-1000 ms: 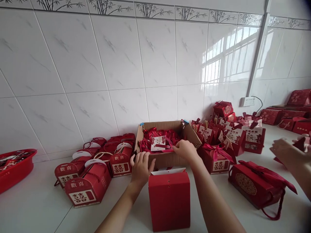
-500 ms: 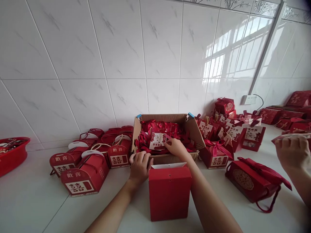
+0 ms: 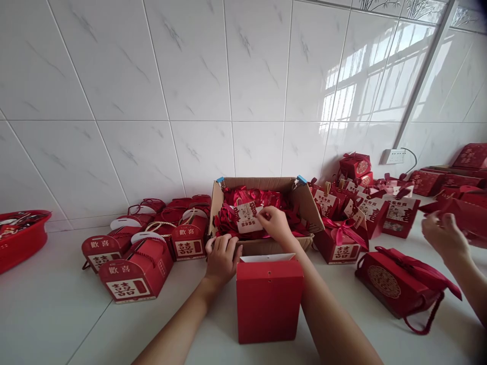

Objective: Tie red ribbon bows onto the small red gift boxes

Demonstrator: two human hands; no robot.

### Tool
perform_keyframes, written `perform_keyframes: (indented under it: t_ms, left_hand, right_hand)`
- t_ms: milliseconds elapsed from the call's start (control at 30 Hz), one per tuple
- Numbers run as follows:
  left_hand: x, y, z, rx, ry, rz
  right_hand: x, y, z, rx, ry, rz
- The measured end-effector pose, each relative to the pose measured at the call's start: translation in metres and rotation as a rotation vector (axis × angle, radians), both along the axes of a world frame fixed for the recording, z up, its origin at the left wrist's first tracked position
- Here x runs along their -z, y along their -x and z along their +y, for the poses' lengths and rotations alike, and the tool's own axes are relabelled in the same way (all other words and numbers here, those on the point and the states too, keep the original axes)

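My right hand (image 3: pixel 274 223) pinches the edge of a white and red printed card (image 3: pixel 248 217) over the cardboard box (image 3: pixel 317 219). Beneath the card, red ribbons (image 3: pixel 257 196) and red packaging fill that box. With fingers curled over the box's near left edge, my left hand (image 3: pixel 222 257) grips it. Between my forearms stands a plain red gift box (image 3: pixel 270 303), its top open and its pale inside showing.
Red gift boxes with white labels (image 3: pixel 136 271) crowd the left, beside a red basin (image 3: pixel 23 238). At right lie a ribboned red box (image 3: pixel 395 284) and several tagged red bags (image 3: pixel 399 215). Another person's hand (image 3: pixel 447 238) holds a red box (image 3: pixel 466 218) at far right.
My right hand has raised and tilted the card slightly. My left hand stays at the box edge. The other person's hand has turned, and the red box beside it has shifted.
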State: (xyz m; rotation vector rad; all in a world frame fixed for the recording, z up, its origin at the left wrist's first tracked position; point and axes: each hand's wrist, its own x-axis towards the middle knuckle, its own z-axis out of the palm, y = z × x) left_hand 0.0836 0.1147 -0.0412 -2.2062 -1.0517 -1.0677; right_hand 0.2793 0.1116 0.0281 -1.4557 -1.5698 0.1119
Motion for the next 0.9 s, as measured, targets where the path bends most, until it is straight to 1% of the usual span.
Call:
perform_keyframes:
  t_ms: [67, 167, 233, 300, 367, 433, 500, 567, 600, 633, 667, 700, 733, 800, 867, 900]
  left_hand:
    - [0.0, -0.001, 0.001, -0.016, -0.013, -0.001]
    - [-0.002, -0.003, 0.004, -0.025, -0.003, -0.018]
    - [-0.007, -0.004, 0.007, -0.016, 0.031, -0.034]
    - [-0.017, -0.004, 0.01, 0.025, 0.11, -0.048]
    - [-0.034, -0.001, 0.01, 0.105, 0.244, -0.053]
    - [-0.058, 0.004, 0.006, 0.203, 0.412, -0.062]
    - [-0.085, 0.013, -0.007, 0.293, 0.604, -0.134]
    - [-0.113, 0.023, -0.027, 0.444, 0.865, -0.233]
    - [-0.126, 0.027, -0.039, 0.524, 0.983, -0.25]
    - [-0.136, 0.031, -0.051, 0.616, 1.083, -0.193]
    - [-0.143, 0.034, -0.064, 0.695, 1.146, -0.092]
    - [-0.148, 0.036, -0.075, 0.73, 1.154, -0.005]
    - [-0.15, 0.036, -0.084, 0.722, 1.137, 0.069]
    - [-0.145, 0.033, -0.094, 0.629, 1.041, 0.13]
    - [-0.135, 0.027, -0.091, 0.537, 0.945, 0.081]
    - [-0.129, 0.024, -0.085, 0.516, 0.917, 0.031]
  right_hand:
    - [-0.007, -0.004, -0.004, 0.052, -0.128, 0.113]
    - [-0.023, -0.012, -0.015, 0.082, -0.367, 0.378]
    - [-0.036, -0.016, -0.028, 0.073, -0.471, 0.521]
    - [-0.05, -0.018, -0.044, 0.071, -0.547, 0.623]
    - [-0.063, -0.019, -0.062, 0.087, -0.627, 0.709]
    - [-0.074, -0.021, -0.078, 0.097, -0.706, 0.759]
    - [-0.082, -0.023, -0.09, 0.095, -0.795, 0.782]
    - [-0.088, -0.025, -0.098, 0.073, -0.862, 0.815]
    - [-0.09, -0.026, -0.101, 0.05, -0.874, 0.842]
    - [-0.092, -0.027, -0.103, 0.019, -0.868, 0.872]
    - [-0.093, -0.027, -0.105, -0.012, -0.849, 0.901]
    - [-0.094, -0.027, -0.107, -0.037, -0.817, 0.923]
    - [-0.095, -0.027, -0.109, -0.055, -0.778, 0.935]
    - [-0.096, -0.024, -0.111, -0.082, -0.689, 0.93]
    - [-0.096, -0.021, -0.112, -0.126, -0.603, 0.911]
    - [-0.096, -0.02, -0.111, -0.163, -0.558, 0.905]
